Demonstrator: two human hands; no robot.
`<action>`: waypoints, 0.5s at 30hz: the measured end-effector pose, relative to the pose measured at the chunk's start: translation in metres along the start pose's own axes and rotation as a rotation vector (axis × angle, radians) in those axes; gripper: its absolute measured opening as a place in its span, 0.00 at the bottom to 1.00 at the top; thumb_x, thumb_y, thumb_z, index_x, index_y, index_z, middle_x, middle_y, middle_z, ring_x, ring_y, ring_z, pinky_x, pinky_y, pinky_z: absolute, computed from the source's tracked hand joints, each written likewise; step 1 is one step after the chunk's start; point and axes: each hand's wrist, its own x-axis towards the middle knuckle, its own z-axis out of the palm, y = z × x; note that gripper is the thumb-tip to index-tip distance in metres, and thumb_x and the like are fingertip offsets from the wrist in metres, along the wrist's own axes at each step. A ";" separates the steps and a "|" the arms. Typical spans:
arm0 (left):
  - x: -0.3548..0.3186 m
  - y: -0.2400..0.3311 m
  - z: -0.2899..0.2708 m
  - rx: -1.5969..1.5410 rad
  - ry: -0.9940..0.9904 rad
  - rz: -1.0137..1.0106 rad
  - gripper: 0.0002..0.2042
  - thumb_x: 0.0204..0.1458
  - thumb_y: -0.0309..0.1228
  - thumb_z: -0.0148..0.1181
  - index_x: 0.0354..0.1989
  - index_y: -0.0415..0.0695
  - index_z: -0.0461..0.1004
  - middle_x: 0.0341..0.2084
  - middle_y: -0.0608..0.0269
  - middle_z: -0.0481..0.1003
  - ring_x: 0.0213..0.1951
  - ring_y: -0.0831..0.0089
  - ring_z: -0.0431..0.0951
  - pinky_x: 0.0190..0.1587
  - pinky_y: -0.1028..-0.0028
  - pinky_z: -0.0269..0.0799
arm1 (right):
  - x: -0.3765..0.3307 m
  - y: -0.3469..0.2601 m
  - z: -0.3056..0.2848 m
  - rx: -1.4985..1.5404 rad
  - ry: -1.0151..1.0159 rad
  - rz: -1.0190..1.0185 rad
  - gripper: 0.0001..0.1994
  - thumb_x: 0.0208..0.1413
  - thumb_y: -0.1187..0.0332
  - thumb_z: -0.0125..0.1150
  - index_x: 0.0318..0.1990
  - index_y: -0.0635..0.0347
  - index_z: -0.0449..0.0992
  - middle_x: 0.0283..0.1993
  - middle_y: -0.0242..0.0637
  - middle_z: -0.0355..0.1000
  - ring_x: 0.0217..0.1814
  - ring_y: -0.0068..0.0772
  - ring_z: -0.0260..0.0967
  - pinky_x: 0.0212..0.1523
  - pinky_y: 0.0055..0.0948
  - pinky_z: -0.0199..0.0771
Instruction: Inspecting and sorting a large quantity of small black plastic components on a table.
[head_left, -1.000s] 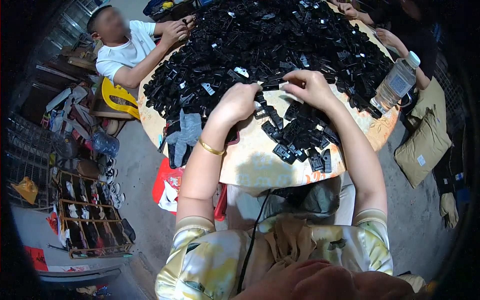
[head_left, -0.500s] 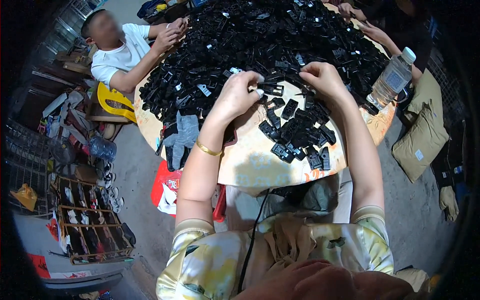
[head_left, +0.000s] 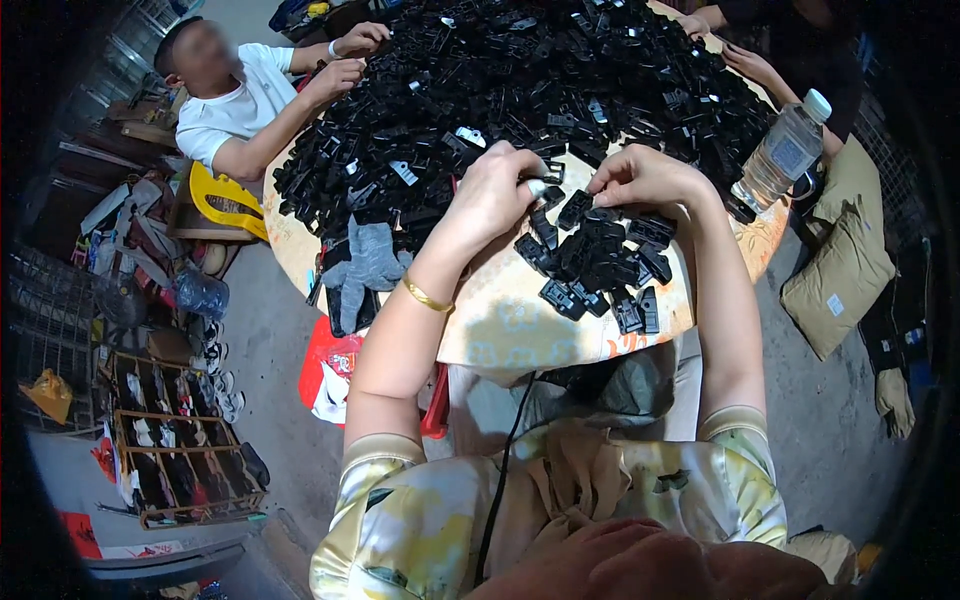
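Note:
A heap of black plastic parts (head_left: 480,90) covers most of the round table (head_left: 485,295). In front of it, nearer to me, lies a smaller cluster of similar parts (head_left: 590,260). My left hand (head_left: 492,190) is closed at the heap's near edge on a black plastic part (head_left: 556,172) that sticks out past its fingertips. Pale coverings show on some of those fingertips. Just to the right, my right hand (head_left: 650,180) pinches a blocky black part (head_left: 576,208) at the top of the cluster.
A clear bottle (head_left: 785,155) stands at the table's right edge, and a grey glove (head_left: 368,258) lies at the left. Across the table to the left sits a person in a white shirt (head_left: 240,110); another person's arm (head_left: 755,70) reaches in at far right. A yellow chair (head_left: 225,205) stands left.
My right hand has come down from the heap's edge to the blocky part in the cluster. My left hand has shifted slightly right. The person opposite has moved their hands apart.

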 end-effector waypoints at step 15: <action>-0.016 0.012 -0.009 0.126 -0.430 0.095 0.21 0.40 0.31 0.62 0.45 0.38 0.71 0.41 0.49 0.68 0.43 0.55 0.72 0.48 0.66 0.67 | -0.107 0.011 0.071 -0.459 0.519 -0.291 0.42 0.33 0.48 0.70 0.57 0.59 0.63 0.60 0.47 0.58 0.65 0.51 0.51 0.63 0.42 0.50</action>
